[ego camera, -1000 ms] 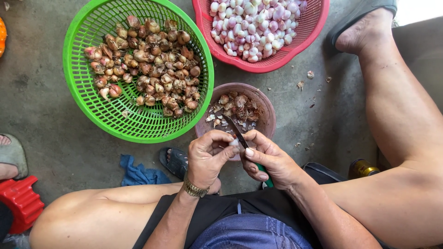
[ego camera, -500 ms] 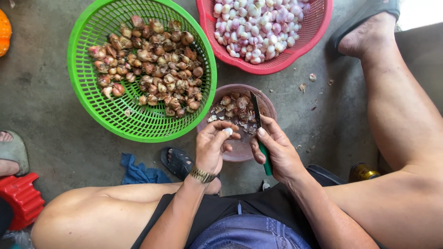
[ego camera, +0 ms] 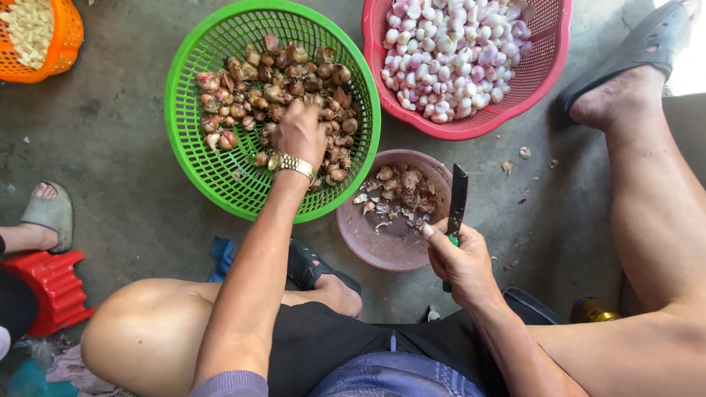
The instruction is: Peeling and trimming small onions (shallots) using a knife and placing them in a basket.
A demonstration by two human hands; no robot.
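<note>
On the grey concrete floor (ego camera: pixel 110 147), the right hand (ego camera: pixel 462 259) is clenched around a green-handled knife (ego camera: pixel 456 206), blade best kept pointing away over the brown plastic bowl of peelings (ego camera: pixel 368 246). Farther out, the left hand (ego camera: pixel 298 132) reaches into the green plastic basket (ego camera: pixel 195 158), fingers (ego camera: pixel 294 110) curled down among unpeeled shallots (ego camera: pixel 254 95) (whether one is gripped I cannot tell).

Scene lit evenly by soft daylight; overexposed glare seen at top right corner. Shadows kept faint. Focus held sharp throughout; slight wide-angle stretching noted at edges.
</note>
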